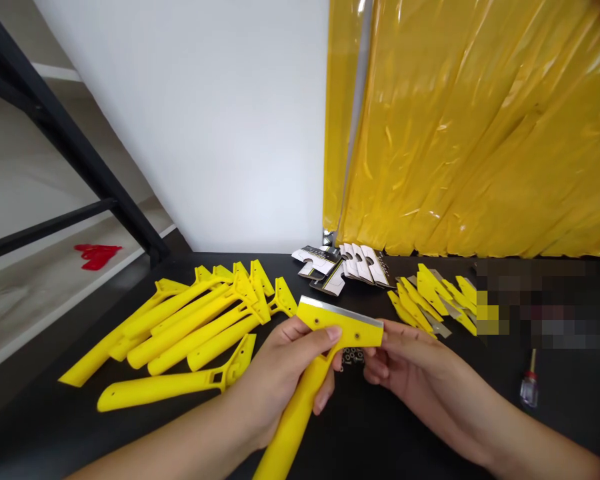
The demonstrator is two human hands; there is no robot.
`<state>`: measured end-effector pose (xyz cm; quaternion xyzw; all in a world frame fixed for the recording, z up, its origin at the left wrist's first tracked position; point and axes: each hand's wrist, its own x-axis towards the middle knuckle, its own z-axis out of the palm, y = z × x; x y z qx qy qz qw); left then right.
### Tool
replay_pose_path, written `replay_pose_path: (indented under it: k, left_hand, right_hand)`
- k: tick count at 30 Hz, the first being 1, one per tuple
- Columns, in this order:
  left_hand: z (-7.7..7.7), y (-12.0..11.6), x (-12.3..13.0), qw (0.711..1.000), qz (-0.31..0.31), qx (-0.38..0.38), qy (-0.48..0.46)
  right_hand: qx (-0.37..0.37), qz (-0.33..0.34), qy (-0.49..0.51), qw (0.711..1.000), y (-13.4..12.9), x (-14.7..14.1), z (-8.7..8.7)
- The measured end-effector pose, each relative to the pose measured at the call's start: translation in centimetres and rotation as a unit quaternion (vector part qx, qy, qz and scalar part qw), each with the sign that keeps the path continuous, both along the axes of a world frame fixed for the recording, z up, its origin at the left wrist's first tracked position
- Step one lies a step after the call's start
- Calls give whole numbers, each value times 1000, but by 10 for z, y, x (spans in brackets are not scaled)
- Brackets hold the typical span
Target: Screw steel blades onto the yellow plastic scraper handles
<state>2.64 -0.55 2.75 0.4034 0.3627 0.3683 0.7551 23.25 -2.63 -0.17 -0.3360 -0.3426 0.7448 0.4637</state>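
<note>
A yellow scraper [300, 407] with a metal blade along its head is held up in front of me, its handle slanting toward the lower left. My left hand [285, 367] is closed around its neck, thumb pressed on the head beside two small holes. At the head's right end, my right hand [405, 353] grips the corner with curled fingers, partly hidden behind it. Behind the scraper, partly covered, lie several small metal nuts or rings [353, 355]. Several yellow scraper handles [190, 327] are heaped to the left; yellow head plates and thin metal blades [425, 297] lie at the right.
Printed cards [350, 263] lie at the back of the black table [380, 440]. A screwdriver [529, 387] with a clear handle is at the far right. Yellow plastic sheeting [470, 133] hangs behind. A red object [97, 255] sits on the shelf at left. One patch is pixelated.
</note>
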Motion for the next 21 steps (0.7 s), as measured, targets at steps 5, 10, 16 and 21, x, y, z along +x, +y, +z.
replay_pose_path:
  k: [5, 10, 16, 21]
  left_hand:
    - [-3, 3, -1, 1000, 4, 4, 2]
    - [-4, 2, -1, 1000, -7, 12, 12]
    - [0, -2, 0, 999, -39, 25, 24]
    - [0, -8, 1, 996, -23, 40, 78]
  right_hand:
    - [10, 16, 20, 1000, -1, 1, 0]
    - [12, 17, 14, 1000, -3, 1, 3]
    - [33, 23, -20, 999, -4, 1, 2]
    - [81, 5, -175, 981, 2, 0, 12]
